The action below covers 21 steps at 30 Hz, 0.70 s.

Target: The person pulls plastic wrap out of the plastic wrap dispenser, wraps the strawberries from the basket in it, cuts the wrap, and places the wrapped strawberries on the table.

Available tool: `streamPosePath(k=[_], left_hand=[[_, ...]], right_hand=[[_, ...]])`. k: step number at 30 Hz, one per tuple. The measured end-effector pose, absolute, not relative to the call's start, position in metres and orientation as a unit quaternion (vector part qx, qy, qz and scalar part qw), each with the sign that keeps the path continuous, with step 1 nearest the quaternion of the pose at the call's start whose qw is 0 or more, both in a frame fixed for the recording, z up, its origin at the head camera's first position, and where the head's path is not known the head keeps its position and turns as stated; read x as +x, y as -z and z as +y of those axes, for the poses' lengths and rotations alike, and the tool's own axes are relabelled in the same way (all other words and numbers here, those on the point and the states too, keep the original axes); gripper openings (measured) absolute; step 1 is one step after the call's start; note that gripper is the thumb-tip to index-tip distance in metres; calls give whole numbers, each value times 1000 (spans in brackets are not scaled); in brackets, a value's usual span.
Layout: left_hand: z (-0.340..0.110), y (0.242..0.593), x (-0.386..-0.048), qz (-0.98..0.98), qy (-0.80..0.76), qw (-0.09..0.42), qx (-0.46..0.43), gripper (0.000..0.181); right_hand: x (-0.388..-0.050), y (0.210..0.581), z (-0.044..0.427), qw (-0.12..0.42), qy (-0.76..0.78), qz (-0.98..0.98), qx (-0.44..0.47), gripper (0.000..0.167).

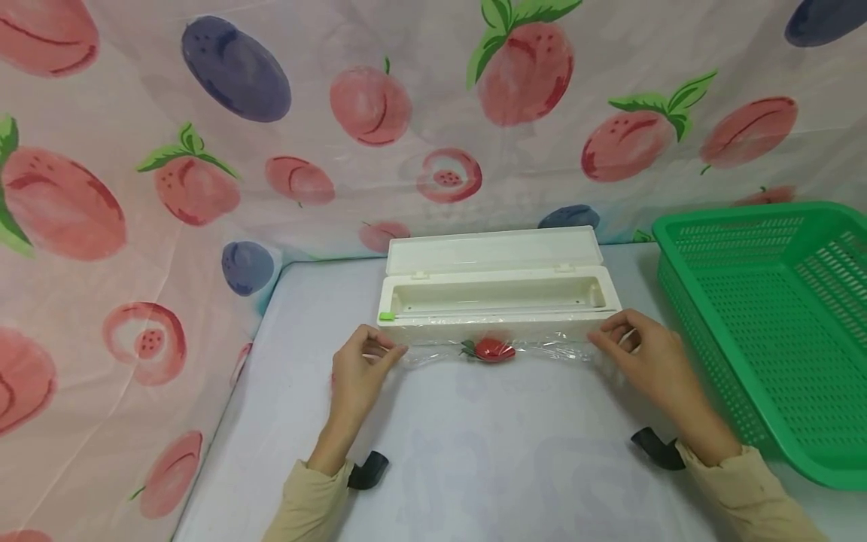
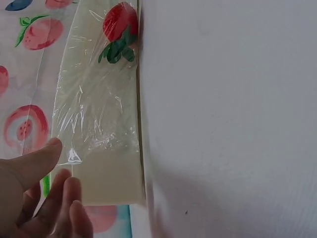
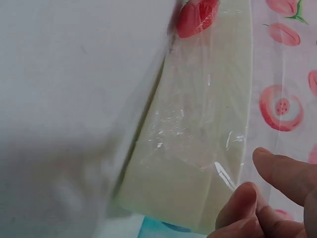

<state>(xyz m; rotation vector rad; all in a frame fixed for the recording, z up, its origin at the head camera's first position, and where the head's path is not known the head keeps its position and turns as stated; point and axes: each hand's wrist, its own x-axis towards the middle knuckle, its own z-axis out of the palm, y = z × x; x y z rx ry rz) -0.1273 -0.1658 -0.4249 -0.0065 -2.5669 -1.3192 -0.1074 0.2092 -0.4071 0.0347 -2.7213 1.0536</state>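
Note:
A white cling film dispenser box (image 1: 501, 327) lies with its lid (image 1: 494, 250) raised. Clear film (image 2: 94, 109) covers its front face, wrinkled and shiny. Through the film shows a red strawberry (image 1: 494, 349) with green leaves; whether it is a picture or solid I cannot tell. At the box's left front end, my left hand (image 1: 359, 373) has its thumb and bent fingers apart beside the film's corner. My right hand (image 1: 646, 361) is at the right front end, thumb and forefinger likewise apart near the film. A green slider (image 1: 387, 316) sits on the left of the box's front rim.
A green plastic basket (image 1: 765, 361) stands to the right, close to my right forearm. Behind the box hangs a fruit-printed cloth (image 1: 406, 38), which also runs down the left side. Pale white cloth (image 1: 501, 452) covers the table. Black wrist mounts (image 1: 369, 470) stick out at both sleeves.

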Motion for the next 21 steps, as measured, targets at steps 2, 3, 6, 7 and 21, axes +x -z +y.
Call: streamPosePath(k=[2, 3, 6, 7, 21], left_hand=[[-166, 422, -127, -885, 440, 151, -11, 29], [-166, 421, -128, -886, 435, 163, -17, 32], [-166, 419, -129, -888, 419, 187, -33, 41], [-166, 419, -130, -890, 412, 192, -38, 45], [-168, 424, -141, -928, 341, 141, -59, 85]], right_hand=[[-107, 404, 205, 133, -357, -924, 22, 18], [-107, 402, 203, 143, -355, -924, 27, 17], [-108, 396, 194, 165, -353, -919, 52, 16], [-108, 395, 190, 164, -356, -918, 58, 15], [-129, 376, 141, 100, -363, -915, 142, 12]])
